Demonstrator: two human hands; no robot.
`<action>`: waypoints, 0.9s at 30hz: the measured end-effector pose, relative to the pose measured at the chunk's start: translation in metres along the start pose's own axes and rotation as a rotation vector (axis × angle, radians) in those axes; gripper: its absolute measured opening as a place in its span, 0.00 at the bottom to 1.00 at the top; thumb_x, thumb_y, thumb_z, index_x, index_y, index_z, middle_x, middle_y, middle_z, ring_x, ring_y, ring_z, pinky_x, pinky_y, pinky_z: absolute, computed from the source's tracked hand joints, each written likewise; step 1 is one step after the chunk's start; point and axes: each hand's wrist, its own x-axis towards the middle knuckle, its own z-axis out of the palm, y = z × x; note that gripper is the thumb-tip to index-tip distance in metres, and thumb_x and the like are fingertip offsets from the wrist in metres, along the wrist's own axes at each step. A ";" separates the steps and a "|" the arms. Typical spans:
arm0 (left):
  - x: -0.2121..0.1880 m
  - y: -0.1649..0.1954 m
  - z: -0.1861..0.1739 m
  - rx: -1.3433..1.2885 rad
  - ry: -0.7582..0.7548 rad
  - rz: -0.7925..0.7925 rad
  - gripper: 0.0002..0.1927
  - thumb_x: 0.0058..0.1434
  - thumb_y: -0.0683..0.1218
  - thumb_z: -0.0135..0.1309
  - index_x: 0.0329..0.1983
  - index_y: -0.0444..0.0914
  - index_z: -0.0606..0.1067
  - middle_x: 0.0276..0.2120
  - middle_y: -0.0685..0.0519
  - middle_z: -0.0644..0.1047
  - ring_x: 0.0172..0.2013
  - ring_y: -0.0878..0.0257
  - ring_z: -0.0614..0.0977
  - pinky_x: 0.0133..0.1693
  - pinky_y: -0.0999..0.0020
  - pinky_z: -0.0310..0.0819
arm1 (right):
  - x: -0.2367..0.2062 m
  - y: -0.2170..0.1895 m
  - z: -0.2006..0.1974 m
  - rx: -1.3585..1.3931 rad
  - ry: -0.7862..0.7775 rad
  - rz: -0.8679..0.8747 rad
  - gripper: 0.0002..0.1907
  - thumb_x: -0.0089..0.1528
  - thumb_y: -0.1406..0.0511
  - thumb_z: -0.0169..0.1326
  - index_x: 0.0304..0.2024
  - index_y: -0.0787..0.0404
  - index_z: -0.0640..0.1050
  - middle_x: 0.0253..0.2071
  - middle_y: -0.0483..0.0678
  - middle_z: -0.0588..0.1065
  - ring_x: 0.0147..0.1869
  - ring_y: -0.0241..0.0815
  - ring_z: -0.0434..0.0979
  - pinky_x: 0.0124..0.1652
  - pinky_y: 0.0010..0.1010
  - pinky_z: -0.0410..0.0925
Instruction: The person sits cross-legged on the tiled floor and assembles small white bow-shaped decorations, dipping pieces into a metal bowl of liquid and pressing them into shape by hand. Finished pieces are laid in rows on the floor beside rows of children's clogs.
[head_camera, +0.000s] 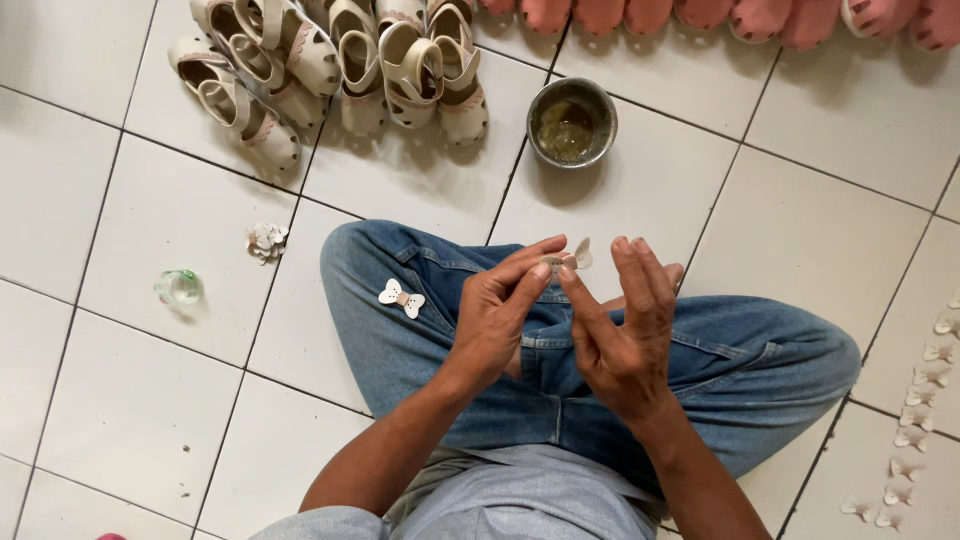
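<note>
I sit cross-legged in blue jeans (760, 350) on a white tiled floor. My left hand (497, 310) and my right hand (625, 330) meet over my lap. Together their fingertips pinch a small cream bow-shaped shoe ornament (568, 259). A second cream bow ornament (402, 298) lies on my left knee. A small metal bowl (572, 122) with yellowish glue stands on the floor just beyond my knees.
Several cream children's sandals (340, 70) lie piled at the top left. Pink shoes (720, 15) line the top edge. A small heap of bows (266, 241) and a clear little jar (180, 287) sit at left. More bows (915, 420) lie in a row at right.
</note>
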 end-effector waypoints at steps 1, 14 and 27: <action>0.000 0.001 0.000 -0.003 -0.009 0.003 0.15 0.74 0.42 0.48 0.56 0.27 0.77 0.63 0.43 0.75 0.59 0.61 0.78 0.62 0.67 0.73 | 0.001 0.001 0.001 -0.029 -0.003 -0.007 0.24 0.64 0.71 0.59 0.62 0.48 0.80 0.74 0.54 0.58 0.79 0.56 0.56 0.76 0.55 0.49; 0.007 -0.005 -0.006 -0.054 0.096 0.023 0.16 0.72 0.44 0.48 0.53 0.27 0.79 0.70 0.42 0.70 0.63 0.58 0.76 0.63 0.64 0.71 | 0.004 0.001 0.003 -0.216 -0.107 -0.175 0.23 0.65 0.66 0.59 0.64 0.52 0.79 0.74 0.54 0.59 0.79 0.59 0.53 0.73 0.56 0.53; 0.009 -0.008 -0.012 0.052 0.116 0.069 0.16 0.73 0.44 0.48 0.54 0.30 0.80 0.69 0.41 0.70 0.65 0.58 0.74 0.65 0.64 0.68 | 0.003 -0.001 -0.001 0.003 -0.010 -0.028 0.26 0.62 0.74 0.59 0.62 0.51 0.79 0.73 0.55 0.60 0.78 0.58 0.57 0.75 0.54 0.54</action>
